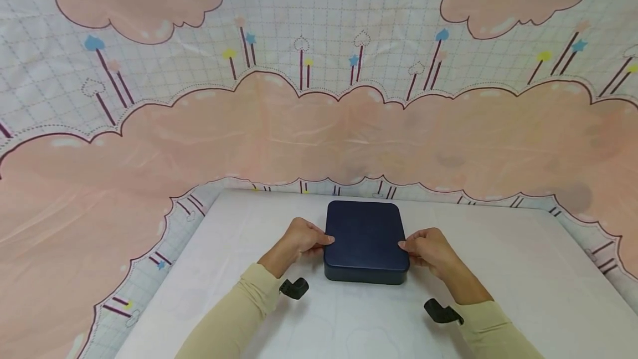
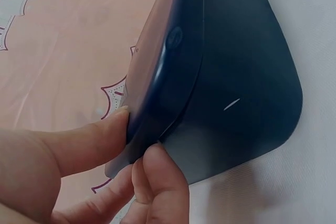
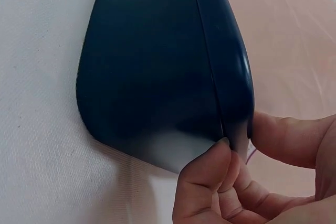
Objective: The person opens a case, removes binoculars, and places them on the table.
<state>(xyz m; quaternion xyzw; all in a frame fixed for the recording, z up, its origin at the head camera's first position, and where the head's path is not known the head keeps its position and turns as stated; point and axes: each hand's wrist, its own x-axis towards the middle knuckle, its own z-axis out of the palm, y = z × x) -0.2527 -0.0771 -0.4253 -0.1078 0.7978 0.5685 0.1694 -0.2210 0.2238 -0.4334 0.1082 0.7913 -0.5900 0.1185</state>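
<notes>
1 dark blue box (image 1: 366, 242) with rounded corners is found on the white tabletop (image 1: 508, 259), near its far edge and between the 2 hands. The box is covered by its lid (image 3: 226, 51). The left side of the lid is pinched by the left hand (image 1: 303, 237), the thumb being set at the top edge and curled fingers at the seam below. The right side is pinched in like manner by the right hand (image 1: 430, 249). In the left wrist view, a dark line is seen at the seam, wider near the fingers; whether the lid is raised there cannot be told. 1 pale streak (image 2: 231, 104) is noted on the side wall. Beyond the tabletop, a backdrop (image 1: 319, 132) printed with pink clouds is hung.
</notes>
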